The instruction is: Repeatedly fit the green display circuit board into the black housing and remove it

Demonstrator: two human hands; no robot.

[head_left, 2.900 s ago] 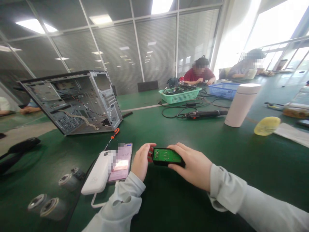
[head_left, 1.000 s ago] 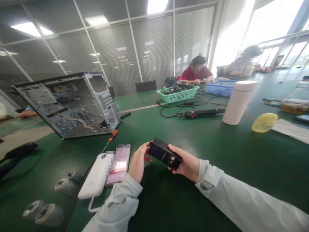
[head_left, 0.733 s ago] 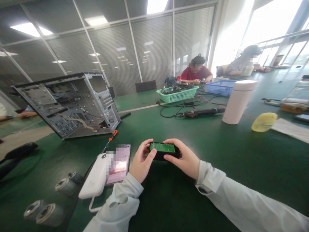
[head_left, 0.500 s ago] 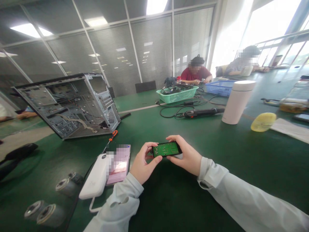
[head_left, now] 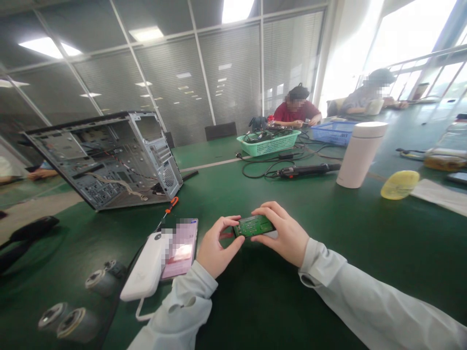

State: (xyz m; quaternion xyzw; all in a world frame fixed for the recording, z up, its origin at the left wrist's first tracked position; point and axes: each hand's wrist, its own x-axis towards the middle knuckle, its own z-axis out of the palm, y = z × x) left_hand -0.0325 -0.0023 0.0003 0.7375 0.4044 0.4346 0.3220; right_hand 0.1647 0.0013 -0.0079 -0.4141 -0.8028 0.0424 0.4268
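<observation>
A small green circuit board (head_left: 254,226) in a dark frame is held up between both hands, over the green table (head_left: 233,301). My left hand (head_left: 218,245) grips its left end with thumb and fingers. My right hand (head_left: 284,231) is closed around the right end, its fingers over the far edge and the thumb at the near edge. A pale patch shows beneath the board by the right thumb; I cannot make out what it is. Left of my left hand lie a phone (head_left: 182,255) with its screen lit and a white power bank (head_left: 144,267) with a cable.
An open computer case (head_left: 120,160) stands at the left, an orange-handled screwdriver (head_left: 171,205) beside it. Several metal cylinders (head_left: 78,324) are at the lower left. Farther off are a corded electric screwdriver (head_left: 306,170), a green basket (head_left: 270,146), a pale bottle (head_left: 359,155) and two seated people.
The board has shifted slightly right and tilted a little between my hands. My right hand has moved slightly right and covers more of its right end. Both hands keep hold.
</observation>
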